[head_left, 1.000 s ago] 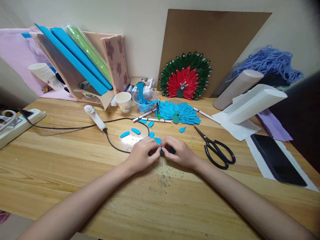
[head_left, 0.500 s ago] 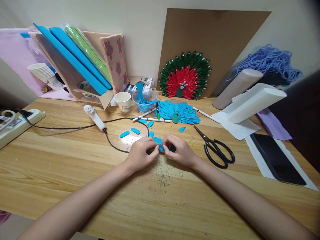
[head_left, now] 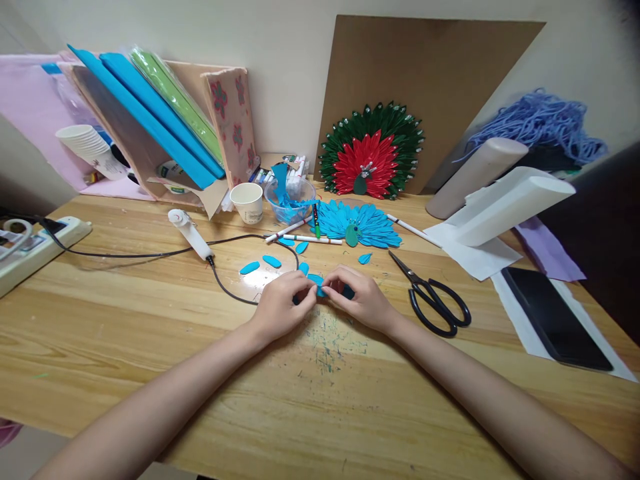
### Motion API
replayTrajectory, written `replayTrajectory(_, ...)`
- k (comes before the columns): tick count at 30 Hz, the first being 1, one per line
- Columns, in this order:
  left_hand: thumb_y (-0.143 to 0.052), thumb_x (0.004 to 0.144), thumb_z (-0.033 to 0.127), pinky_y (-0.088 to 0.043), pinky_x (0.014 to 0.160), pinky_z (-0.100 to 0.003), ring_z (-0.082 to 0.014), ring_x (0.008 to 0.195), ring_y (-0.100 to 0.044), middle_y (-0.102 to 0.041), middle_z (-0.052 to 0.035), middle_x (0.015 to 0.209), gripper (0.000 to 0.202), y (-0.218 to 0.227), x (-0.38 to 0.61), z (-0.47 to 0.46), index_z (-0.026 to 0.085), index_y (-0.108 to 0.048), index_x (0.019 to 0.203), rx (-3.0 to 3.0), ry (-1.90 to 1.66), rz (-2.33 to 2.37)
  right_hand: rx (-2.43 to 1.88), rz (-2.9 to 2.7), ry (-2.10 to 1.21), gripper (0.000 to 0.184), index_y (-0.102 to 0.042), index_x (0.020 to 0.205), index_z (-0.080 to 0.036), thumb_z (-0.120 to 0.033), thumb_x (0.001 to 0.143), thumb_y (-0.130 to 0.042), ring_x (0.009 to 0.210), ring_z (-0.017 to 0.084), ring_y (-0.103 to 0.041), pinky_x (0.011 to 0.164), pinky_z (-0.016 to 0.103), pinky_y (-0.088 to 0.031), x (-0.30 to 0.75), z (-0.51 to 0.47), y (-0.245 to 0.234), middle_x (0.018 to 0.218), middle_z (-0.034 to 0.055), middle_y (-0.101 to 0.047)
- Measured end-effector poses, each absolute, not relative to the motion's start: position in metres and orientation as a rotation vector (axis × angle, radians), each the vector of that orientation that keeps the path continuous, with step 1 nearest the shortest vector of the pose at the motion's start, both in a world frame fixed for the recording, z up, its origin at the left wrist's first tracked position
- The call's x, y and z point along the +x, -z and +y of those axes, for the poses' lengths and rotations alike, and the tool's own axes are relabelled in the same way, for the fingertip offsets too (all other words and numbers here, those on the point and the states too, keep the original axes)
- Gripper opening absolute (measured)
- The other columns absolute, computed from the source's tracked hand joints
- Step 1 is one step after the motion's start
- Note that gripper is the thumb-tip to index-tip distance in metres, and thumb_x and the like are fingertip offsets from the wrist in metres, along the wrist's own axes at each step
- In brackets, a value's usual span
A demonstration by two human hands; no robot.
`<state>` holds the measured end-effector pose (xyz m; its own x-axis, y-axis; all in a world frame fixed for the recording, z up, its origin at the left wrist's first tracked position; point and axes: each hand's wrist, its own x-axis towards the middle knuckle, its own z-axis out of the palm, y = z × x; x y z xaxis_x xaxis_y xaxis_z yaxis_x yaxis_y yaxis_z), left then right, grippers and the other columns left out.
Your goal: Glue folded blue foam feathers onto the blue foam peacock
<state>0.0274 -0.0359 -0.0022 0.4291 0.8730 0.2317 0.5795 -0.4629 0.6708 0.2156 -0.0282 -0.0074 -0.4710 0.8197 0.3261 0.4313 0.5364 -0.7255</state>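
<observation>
Between the fingertips of my left hand (head_left: 284, 297) and my right hand (head_left: 361, 295), both closed in a pinch, is a small blue paper piece (head_left: 320, 291), mostly covered by the fingers. Just beyond them lie more blue oval pieces, among them one nearest the fingers (head_left: 315, 279) and two farther left, a blue oval (head_left: 271, 261) and another blue oval (head_left: 249, 268). Behind is a blue paper peacock (head_left: 370, 227) with a green body (head_left: 353, 234). A single blue petal (head_left: 365, 258) rests in front of it.
Black-handled scissors (head_left: 433, 297) lie to the right, a phone (head_left: 557, 319) beyond them. On the left are a white corded glue gun (head_left: 190, 233) and a paper cup (head_left: 247, 203). A plastic bowl (head_left: 291, 203) holds blue scraps. A red-green peacock (head_left: 371, 157) leans against cardboard (head_left: 430, 60).
My fingertips have drawn closer together around the blue piece, and less of it shows between them. The other things stay in place.
</observation>
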Motion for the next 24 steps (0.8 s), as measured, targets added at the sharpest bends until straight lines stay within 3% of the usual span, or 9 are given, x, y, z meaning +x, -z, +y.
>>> replayTrajectory(4, -0.045, 0.089, 0.031, -0.039, 0.064, -0.023, -0.0134, 0.069, -0.055, -0.063, -0.0031, 0.073, 0.027, -0.0011, 0.0279, -0.0368, 0.016, -0.064, 0.075, 2.120, -0.762, 1.263, -0.991, -2.081, -0.651, 0.003, -0.055, 0.084, -0.019, -0.017, 0.084, -0.053, 0.064, 0.012, -0.051, 0.060, 0.025, -0.042, 0.2156, -0.0291, 0.0081, 0.075, 0.0011, -0.055)
replayTrajectory(10, -0.038, 0.091, 0.044, -0.043, 0.061, -0.021, -0.0125, 0.062, -0.060, -0.069, -0.0028, 0.067, 0.046, -0.0026, 0.0266, -0.0369, 0.016, -0.068, 0.071, 1.829, -0.675, 1.162, -0.857, -2.084, -0.279, 0.007, -0.055, 0.083, -0.020, -0.015, 0.081, -0.058, 0.076, 0.016, -0.055, 0.068, 0.030, -0.045, 0.2158, -0.0313, 0.0100, 0.080, 0.0042, -0.060)
replayTrajectory(17, -0.047, 0.087, 0.038, -0.043, 0.060, -0.020, -0.0104, 0.060, -0.058, -0.068, -0.0017, 0.067, 0.036, -0.0032, 0.0260, -0.0332, 0.014, -0.065, 0.068, 1.735, -0.734, 1.054, -0.779, -2.181, -0.069, 0.011, -0.057, 0.088, -0.023, -0.015, 0.080, -0.059, 0.078, 0.017, -0.056, 0.067, 0.030, -0.046, 0.2154, -0.0324, 0.0127, 0.085, 0.0049, -0.062)
replayTrajectory(24, -0.049, 0.087, 0.033, -0.042, 0.058, -0.020, -0.0106, 0.059, -0.056, -0.066, -0.0020, 0.066, 0.031, -0.0021, 0.0267, -0.0327, 0.013, -0.065, 0.068, 1.740, -0.746, 1.065, -0.891, -2.198, -0.247, 0.007, -0.059, 0.086, -0.022, -0.019, 0.080, -0.057, 0.086, 0.019, -0.056, 0.073, 0.034, -0.047, 0.2156, -0.0333, 0.0097, 0.093, 0.0072, -0.061)
